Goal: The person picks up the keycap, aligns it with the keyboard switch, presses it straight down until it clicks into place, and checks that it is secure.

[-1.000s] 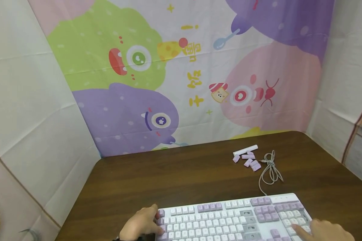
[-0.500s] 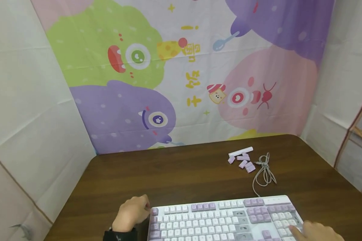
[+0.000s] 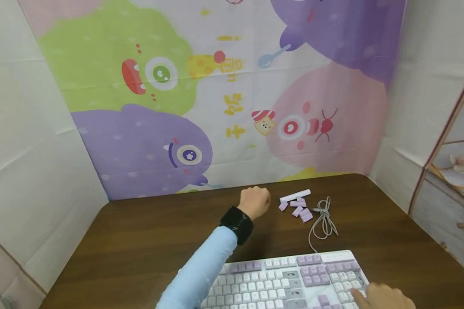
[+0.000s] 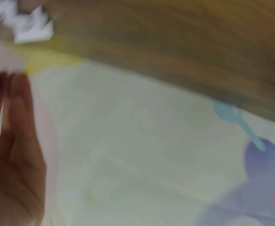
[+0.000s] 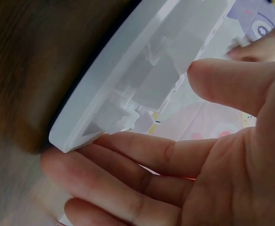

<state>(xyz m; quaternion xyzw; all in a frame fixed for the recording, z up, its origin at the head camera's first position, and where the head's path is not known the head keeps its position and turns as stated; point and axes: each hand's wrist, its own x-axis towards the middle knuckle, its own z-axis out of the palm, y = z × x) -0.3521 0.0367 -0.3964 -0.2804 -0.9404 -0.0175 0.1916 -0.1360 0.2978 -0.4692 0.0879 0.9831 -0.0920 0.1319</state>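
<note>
One light-blue sleeve [image 3: 199,274] is slanting toward half past one across the left end of the white-and-lavender keyboard [image 3: 268,286], running up to a black wristband [image 3: 237,225] and the left hand [image 3: 255,201]. That hand is hovering over the dark wooden tabletop [image 3: 147,240], its fingers loose and apparently grasping nothing, though the left wrist view is blurred. The keyboard is lying at the hand's five o'clock, showing a column of grey gaps [image 3: 295,283] between its white and lavender keys. At the hand's three o'clock, a long white bar [image 3: 295,196] is lying beside several loose lavender keycaps [image 3: 306,215]. At the keycaps' four o'clock, a bundled grey cable [image 3: 324,212] is trailing down to the keyboard. The right hand [image 3: 384,297] is gripping the keyboard's edge at four o'clock, thumb above, fingers underneath.
</note>
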